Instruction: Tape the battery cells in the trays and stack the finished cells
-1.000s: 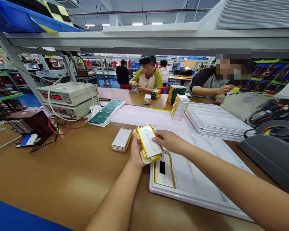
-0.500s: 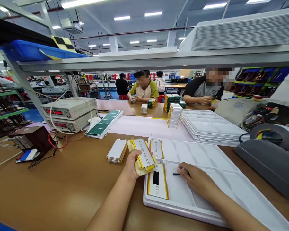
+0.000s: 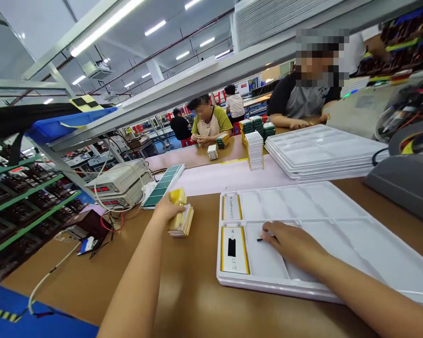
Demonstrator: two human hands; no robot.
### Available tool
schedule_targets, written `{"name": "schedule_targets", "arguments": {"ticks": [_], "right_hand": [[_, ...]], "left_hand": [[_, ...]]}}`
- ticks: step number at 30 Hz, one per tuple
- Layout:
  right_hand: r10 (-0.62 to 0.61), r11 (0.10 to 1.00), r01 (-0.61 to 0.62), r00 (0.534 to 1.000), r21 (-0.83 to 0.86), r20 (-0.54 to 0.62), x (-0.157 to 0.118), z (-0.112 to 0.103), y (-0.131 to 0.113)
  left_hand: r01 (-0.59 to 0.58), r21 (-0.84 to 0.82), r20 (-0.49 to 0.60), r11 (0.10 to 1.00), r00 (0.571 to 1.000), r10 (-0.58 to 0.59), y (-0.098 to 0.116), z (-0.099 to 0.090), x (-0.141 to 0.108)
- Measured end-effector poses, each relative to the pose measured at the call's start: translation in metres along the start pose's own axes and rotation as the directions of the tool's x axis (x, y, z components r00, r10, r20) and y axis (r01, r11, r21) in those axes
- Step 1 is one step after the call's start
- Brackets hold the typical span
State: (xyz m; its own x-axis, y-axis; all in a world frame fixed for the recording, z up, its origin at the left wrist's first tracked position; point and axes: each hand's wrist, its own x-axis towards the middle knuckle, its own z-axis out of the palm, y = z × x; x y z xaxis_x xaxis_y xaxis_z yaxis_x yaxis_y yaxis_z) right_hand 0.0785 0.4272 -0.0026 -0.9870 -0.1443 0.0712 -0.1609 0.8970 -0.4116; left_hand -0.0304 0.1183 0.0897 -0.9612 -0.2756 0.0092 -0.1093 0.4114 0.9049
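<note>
My left hand (image 3: 165, 210) is closed around a pale yellow block (image 3: 178, 196), tilted over a stack of white, yellow-edged battery cells (image 3: 185, 224). Whether a cell is still in that hand is hidden by blur and fingers. Low over a compartment of the white plastic tray (image 3: 268, 283), my right hand (image 3: 291, 241) pinches a thin black tool (image 3: 260, 240), mostly hidden. In the tray's left column lie two flat battery cells: the near cell (image 3: 235, 263) bears a black patch, while the far cell (image 3: 231, 207) shows only print.
Beyond are a stack of white trays (image 3: 313, 159), a tall cell stack (image 3: 255, 152) and a green-topped panel (image 3: 165, 184). Meters (image 3: 121, 180) and cables sit left. A grey tape dispenser (image 3: 402, 183) stands right. Co-workers sit opposite, under an overhead shelf.
My left hand has moved left from the tray's edge to the cell stack, turning the yellow block. My right hand stays over the same compartment. The view has tilted.
</note>
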Motion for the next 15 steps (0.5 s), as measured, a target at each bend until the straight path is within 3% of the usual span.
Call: {"name": "schedule_targets", "arguments": {"ticks": [2, 6, 15], "right_hand": [[0.003, 1.000, -0.003, 1.000, -0.012, 0.013, 0.000, 0.000, 0.001], [-0.021, 0.999, 0.021, 1.000, -0.034, 0.007, 0.001, 0.001, 0.002], [-0.029, 0.999, 0.029, 0.999, -0.018, -0.024, 0.003, 0.000, 0.000]], "left_hand": [[-0.001, 0.201, -0.052, 0.980, 0.999, 0.011, -0.006, 0.001, 0.008], [-0.004, 0.468, -0.053, 0.884, 0.998, 0.033, -0.014, 0.009, 0.015], [0.000, 0.739, -0.022, 0.673, 0.999, 0.025, -0.003, 0.015, 0.014]]}}
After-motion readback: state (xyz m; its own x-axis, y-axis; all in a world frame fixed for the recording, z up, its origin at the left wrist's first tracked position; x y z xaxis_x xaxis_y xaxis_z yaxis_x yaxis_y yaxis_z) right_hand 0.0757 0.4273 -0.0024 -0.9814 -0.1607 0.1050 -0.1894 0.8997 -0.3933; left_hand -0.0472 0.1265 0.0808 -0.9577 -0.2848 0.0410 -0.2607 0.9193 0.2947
